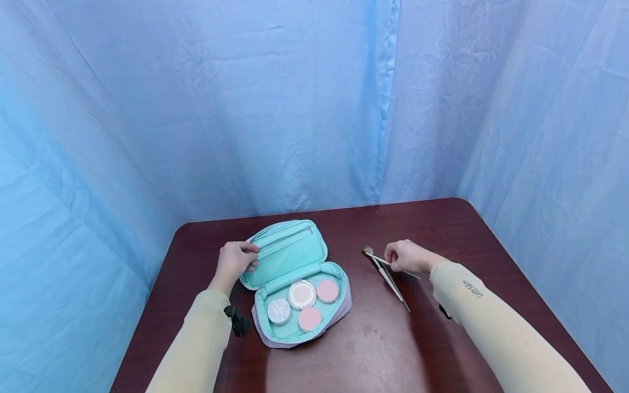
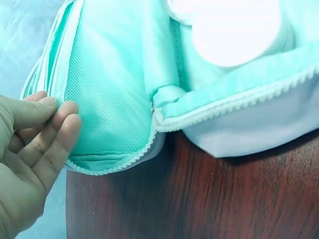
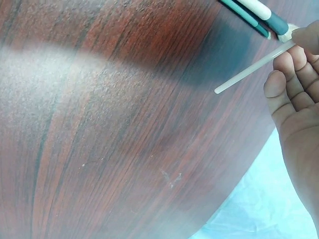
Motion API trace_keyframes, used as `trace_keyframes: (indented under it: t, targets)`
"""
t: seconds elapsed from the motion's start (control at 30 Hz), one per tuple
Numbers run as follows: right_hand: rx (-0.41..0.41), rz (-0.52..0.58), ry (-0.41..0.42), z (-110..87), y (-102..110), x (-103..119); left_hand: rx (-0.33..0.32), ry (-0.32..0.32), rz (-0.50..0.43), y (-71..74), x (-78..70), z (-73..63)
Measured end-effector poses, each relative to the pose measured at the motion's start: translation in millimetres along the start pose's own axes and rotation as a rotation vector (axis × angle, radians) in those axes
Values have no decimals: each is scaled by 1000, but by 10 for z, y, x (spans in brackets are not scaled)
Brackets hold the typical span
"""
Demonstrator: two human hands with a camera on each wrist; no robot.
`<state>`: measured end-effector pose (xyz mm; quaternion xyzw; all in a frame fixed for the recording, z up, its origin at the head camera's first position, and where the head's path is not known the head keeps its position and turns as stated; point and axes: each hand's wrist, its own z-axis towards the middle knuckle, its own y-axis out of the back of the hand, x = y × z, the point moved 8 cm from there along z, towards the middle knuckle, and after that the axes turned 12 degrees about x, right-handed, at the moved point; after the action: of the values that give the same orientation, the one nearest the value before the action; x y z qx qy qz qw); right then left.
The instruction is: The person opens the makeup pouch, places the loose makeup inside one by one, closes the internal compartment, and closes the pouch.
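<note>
A makeup bag (image 1: 290, 273), turquoise inside and pale lilac outside, lies unzipped with its lid folded back. My left hand (image 1: 236, 262) is at the left side of the lid. In the left wrist view its thumb and fingers pinch the edge of the lid's mesh pocket (image 2: 107, 94). Several round compacts sit in the bag's base, among them a pink one (image 1: 327, 291) and a marbled one (image 1: 279, 311). To the right, my right hand (image 1: 408, 255) pinches a thin white stick (image 3: 251, 69) above the table. Its far end passes over the makeup brushes (image 1: 390, 281).
The brushes lie crossed on the dark red wooden table (image 1: 363, 349), right of the bag. Blue curtains (image 1: 314, 109) hang behind the table and along both sides. Dark wrist cameras are strapped below both hands.
</note>
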<state>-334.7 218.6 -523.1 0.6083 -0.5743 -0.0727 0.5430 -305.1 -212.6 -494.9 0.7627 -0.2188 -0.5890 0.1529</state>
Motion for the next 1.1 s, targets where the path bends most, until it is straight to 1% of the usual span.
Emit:
trace_keyframes:
  t: [0.1,0.17,0.3,0.4,0.53,0.77,0.93,1.1]
  targets:
    - [-6,-9,37,25,17,81,19,12,11,-14,-2,-9]
    - [-18,-23,76,51,33,159,23,18,31,-22,-6,-20]
    - [-20,-22,120,115,64,344,6,21,72,-20,-24,-33]
    - [-11,-7,128,164,95,491,-4,15,70,-20,-38,-42]
    - [-9,-6,136,239,145,679,-1,4,35,-42,-61,-41]
    - [1,-10,163,387,179,943,-20,-25,135,-106,-142,-18]
    - [12,-13,191,464,195,1129,-27,-21,124,-155,-170,-23]
    - [33,-10,199,529,204,1282,-9,-31,127,-198,-205,-26]
